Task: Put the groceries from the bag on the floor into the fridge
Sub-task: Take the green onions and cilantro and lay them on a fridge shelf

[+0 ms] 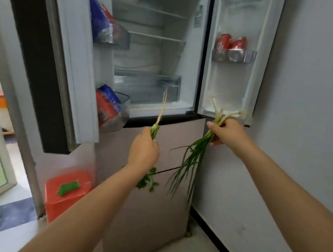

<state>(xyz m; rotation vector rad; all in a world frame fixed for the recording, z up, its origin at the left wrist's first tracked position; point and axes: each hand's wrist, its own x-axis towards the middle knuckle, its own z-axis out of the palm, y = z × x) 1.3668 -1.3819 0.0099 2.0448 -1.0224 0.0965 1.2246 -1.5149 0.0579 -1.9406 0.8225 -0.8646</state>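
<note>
The fridge [188, 83] stands open in front of me, both upper doors swung out. My left hand [143, 150] grips a sprig of coriander [159, 121], pale root pointing up toward the fridge and leaves hanging below my wrist. My right hand [227, 133] holds a bunch of spring onions [190, 161], white ends up near the right door's bottom edge, green tops drooping down. Both hands are just below the open compartment, in front of the lower drawer front. The bag is not in view.
The left door [72, 58] holds blue and red packets [102, 22] in its bins; the right door bin holds red cans [230, 45]. A clear crisper drawer [147, 87] sits at the compartment bottom. An orange stool [66, 193] stands left of the fridge. A white wall [308, 99] is right.
</note>
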